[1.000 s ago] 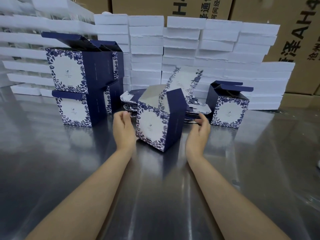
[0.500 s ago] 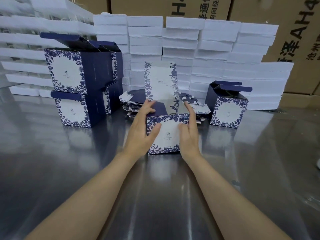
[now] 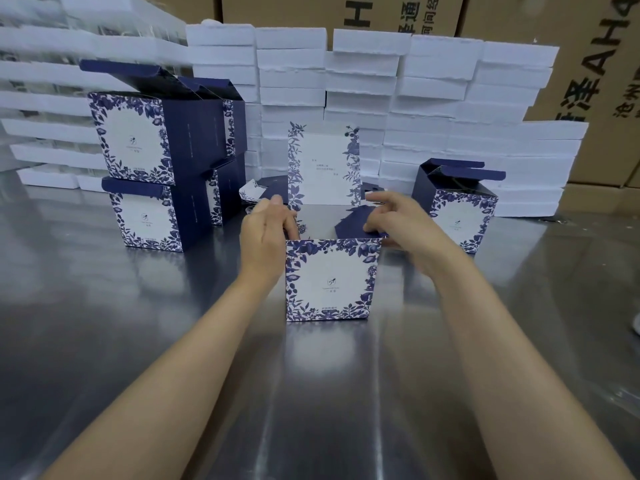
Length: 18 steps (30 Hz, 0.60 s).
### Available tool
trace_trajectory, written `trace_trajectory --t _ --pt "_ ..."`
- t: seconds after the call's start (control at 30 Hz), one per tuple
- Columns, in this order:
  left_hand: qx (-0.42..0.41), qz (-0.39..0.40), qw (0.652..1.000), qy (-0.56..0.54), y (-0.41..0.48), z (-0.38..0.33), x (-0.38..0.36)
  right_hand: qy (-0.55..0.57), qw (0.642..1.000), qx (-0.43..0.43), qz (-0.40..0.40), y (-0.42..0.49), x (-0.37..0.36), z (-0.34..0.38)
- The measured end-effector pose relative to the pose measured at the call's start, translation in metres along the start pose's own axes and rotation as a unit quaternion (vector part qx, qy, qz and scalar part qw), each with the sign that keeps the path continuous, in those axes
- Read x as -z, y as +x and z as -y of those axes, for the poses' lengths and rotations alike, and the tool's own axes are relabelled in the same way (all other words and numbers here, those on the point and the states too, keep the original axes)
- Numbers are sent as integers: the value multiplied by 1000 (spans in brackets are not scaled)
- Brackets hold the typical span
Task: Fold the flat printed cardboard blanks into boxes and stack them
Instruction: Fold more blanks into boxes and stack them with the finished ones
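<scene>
Box (image 3: 330,282): upright on the steel table (image 3: 138,341), lid panel (image 3: 323,168) raised beyond both hands.
Left hand (image 3: 265,230): fingers curled over the box's left top edge.
Right hand (image 3: 388,220): fingers pinch the navy side flap (image 3: 353,223).

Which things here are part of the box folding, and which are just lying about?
Job:
- blue floral printed cardboard box being folded
- left hand, right hand at its flaps
- stack of folded boxes
- folded box at right
- flat blanks pile

Lying about:
- white foam slabs
- brown cartons
</scene>
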State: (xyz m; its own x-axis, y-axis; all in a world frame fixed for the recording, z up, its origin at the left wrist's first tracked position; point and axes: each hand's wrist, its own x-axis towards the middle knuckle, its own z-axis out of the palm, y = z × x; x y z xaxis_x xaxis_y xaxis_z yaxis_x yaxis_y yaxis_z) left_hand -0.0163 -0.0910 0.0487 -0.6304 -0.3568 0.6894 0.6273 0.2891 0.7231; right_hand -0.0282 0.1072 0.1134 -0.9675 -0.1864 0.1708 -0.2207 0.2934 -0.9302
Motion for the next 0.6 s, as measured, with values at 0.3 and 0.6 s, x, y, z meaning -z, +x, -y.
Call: trace_trajectory --t 0.3,0.6 --pt "-107 -4 994 8 -7 -5 -1 -191 978 29 -77 2 -6 3" --pt "-145 33 988 -48 -16 -15 -7 -148 987 -59 -36 -2 4 -1"
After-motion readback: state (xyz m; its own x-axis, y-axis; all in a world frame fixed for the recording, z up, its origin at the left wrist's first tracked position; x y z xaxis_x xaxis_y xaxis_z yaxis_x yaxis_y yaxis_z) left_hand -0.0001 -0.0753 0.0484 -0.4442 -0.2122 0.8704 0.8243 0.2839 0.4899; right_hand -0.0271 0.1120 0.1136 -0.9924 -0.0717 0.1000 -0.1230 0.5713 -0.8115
